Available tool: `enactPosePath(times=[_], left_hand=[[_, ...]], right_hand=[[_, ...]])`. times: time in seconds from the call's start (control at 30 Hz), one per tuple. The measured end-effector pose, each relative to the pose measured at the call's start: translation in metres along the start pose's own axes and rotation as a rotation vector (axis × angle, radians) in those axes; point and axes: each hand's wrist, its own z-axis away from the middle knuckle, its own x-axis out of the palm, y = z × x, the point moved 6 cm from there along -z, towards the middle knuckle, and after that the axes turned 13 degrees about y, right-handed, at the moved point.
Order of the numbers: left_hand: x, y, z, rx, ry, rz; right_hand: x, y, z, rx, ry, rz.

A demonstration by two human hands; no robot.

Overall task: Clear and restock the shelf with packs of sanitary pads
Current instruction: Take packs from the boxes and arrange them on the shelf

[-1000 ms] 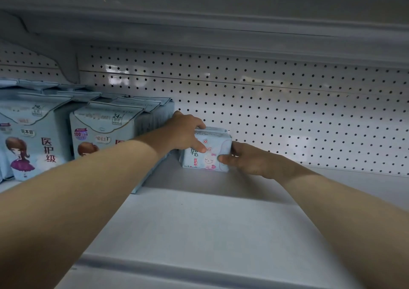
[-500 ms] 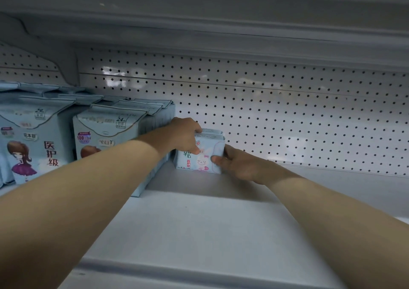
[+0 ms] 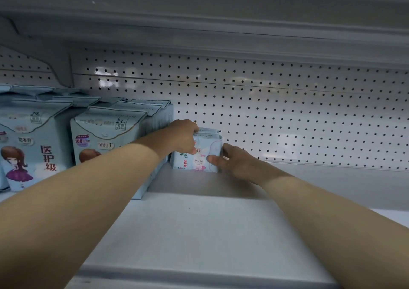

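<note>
Shelf [image 3: 199, 233]: flat matte grey-white metal, mostly bare on the right; perforated pegboard [image 3: 287, 116] behind.
Big packs [image 3: 106, 138]: glossy soft plastic pouches w/ folded tops, rowed on the left.
Small pack [image 3: 199, 153]: pale blue, squashy, upright at the far back, just right of the big packs.
Left hand [image 3: 181, 137]: fingers clamped over the pack's top-left.
Right hand [image 3: 234, 160]: thumb on front, fingers wrapped round right side.
Tip: prob. seat it square vs. the neighbours, base flat, light squeeze only.

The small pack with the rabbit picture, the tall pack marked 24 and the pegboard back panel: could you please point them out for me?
small pack [image 3: 199, 158]: head view, front face, on the rabbit.
tall pack marked 24 [image 3: 104, 131]: head view, upper front face.
pegboard back panel [image 3: 287, 116]: head view, bare middle.
</note>
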Motion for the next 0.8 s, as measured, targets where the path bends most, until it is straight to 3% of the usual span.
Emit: enactPosePath(times=[0.33, 0.63, 0.8], left_hand=[[-0.002, 0.002, 0.003, 0.015, 0.021, -0.031], [-0.023, 0.033, 0.031, -0.039, 0.272, 0.404], [-0.027, 0.07, 0.063, -0.19, 0.215, 0.459]], right_hand=[[-0.008, -0.01, 0.012, 0.036, 0.091, 0.052], [-0.08, -0.026, 0.059, 0.144, 0.244, 0.301], [-0.127, -0.026, 0.109, 0.221, 0.293, 0.307]])
